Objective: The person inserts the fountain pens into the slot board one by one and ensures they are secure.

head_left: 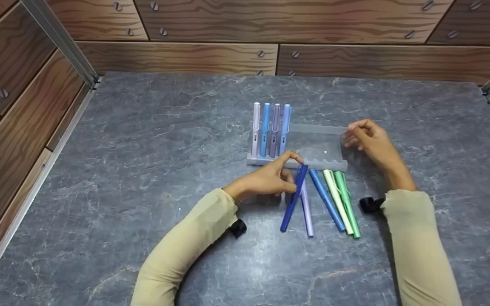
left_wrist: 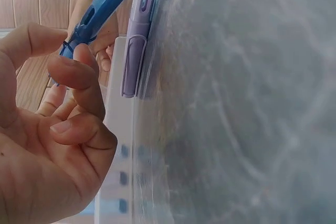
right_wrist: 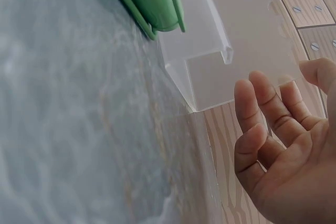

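My left hand (head_left: 270, 177) pinches a dark blue pen (head_left: 289, 210) near its capped end, between thumb and fingertips. The pen slants toward me over the table, its cap close to the front of a clear pen rack (head_left: 316, 143). A lavender pen (head_left: 308, 214) lies partly hidden beneath it. At the rack's back right corner, my right hand (head_left: 372, 142) has loosely bent fingers (right_wrist: 270, 103) and holds nothing. Several pens stand side by side in the rack's left part, among them a pale pink one (head_left: 256, 123) and a blue one (head_left: 265, 127).
In front of the rack, a blue pen (head_left: 328, 202), a pale green pen (head_left: 339, 204) and a green pen (head_left: 348, 208) lie fanned on the grey marbled table (head_left: 164, 140). Wood-patterned panels (head_left: 211, 57) border the table's back and left.
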Demonstrator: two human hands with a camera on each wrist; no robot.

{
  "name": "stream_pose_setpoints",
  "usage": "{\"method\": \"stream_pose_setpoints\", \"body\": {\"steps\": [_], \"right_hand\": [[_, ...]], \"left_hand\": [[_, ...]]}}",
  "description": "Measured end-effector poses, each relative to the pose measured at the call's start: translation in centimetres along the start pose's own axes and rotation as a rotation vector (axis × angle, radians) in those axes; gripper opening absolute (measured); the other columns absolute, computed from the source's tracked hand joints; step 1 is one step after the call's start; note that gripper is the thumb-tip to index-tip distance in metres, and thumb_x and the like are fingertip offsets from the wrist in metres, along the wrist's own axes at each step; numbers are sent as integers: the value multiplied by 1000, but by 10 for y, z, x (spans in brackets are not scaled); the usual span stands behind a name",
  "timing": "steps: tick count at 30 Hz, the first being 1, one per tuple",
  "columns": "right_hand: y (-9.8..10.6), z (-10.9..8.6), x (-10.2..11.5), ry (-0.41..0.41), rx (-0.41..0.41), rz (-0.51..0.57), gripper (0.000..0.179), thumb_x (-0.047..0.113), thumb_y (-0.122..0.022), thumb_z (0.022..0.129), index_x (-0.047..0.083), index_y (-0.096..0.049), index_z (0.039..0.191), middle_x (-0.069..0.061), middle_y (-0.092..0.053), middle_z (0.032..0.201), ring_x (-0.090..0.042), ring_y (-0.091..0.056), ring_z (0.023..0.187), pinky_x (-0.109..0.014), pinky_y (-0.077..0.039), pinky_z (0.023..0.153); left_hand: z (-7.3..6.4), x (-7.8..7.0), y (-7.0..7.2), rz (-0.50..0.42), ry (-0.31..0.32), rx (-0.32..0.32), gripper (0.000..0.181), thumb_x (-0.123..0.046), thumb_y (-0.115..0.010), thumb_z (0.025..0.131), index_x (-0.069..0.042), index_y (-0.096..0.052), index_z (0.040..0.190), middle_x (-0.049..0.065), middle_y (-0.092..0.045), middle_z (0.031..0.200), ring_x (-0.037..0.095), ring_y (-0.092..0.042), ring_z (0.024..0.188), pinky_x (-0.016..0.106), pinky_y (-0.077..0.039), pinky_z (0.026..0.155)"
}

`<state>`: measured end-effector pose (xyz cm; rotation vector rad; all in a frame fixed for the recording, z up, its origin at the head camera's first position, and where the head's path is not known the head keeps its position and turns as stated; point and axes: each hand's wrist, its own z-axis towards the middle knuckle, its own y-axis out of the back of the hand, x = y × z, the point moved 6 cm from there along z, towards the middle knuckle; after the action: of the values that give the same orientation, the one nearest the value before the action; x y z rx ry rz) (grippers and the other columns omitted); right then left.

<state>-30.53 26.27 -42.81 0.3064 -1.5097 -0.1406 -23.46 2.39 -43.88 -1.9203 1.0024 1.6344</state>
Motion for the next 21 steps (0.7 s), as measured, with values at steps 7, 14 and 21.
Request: {"method": "stream_pose_setpoints", "body": {"steps": [7, 14, 21], "right_hand": [[0, 0, 0, -5, -1, -2, 7, 18, -47, 101, 17, -53, 98, 16, -66, 80, -2, -65, 69, -18, -44, 57], [0, 0, 0, -8, 25, -12, 8, 21, -47, 101, 16, -53, 102, 15, -65, 83, -2, -65, 71, -18, -44, 58], [1, 0, 0, -7, 25, -26, 9, 23, -48, 101, 15, -52, 102, 16, -66, 82, -1, -65, 72, -17, -45, 58]], "left_hand": [[-1, -3, 4, -21, -9, -16, 55, 3, -60, 86, -21, -37, 130, 2, -56, 71, 11, -44, 52, 25, -38, 51], [-2, -14, 10, -54, -81, -69, 58, 7, -60, 84, -17, -36, 130, 1, -53, 71, 10, -45, 54, 22, -38, 50], [-1, -25, 15, -28, -161, -126, 60, 9, -61, 81, -13, -36, 130, 1, -51, 70, 9, -49, 58, 20, -42, 53]]}}
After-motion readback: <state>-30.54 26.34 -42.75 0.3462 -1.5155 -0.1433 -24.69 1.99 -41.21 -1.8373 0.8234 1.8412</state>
